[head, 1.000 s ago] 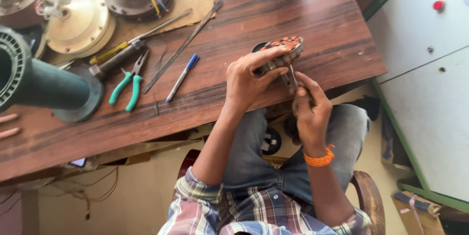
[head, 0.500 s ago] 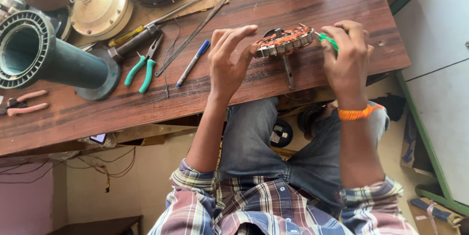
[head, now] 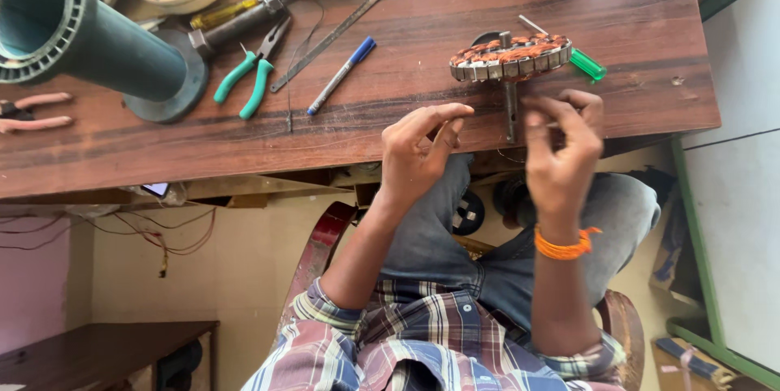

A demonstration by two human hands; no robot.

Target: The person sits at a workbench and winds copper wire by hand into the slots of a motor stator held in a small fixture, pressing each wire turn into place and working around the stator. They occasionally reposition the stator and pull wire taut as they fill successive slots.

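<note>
A copper-wound stator [head: 511, 58] is lying on the dark wooden table [head: 634, 17] above a pale floor [head: 735, 188], while the left hand [head: 418, 151] and right hand [head: 561, 151] are hovering loosely curled, gripping nothing visible.

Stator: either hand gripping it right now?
No: the stator sits on the table, with the left hand and right hand just below it, apart.

Bare table [head: 617, 1] beyond stator [head: 510, 58]; pen [head: 341, 76], pliers [head: 248, 82] crowd left
</note>
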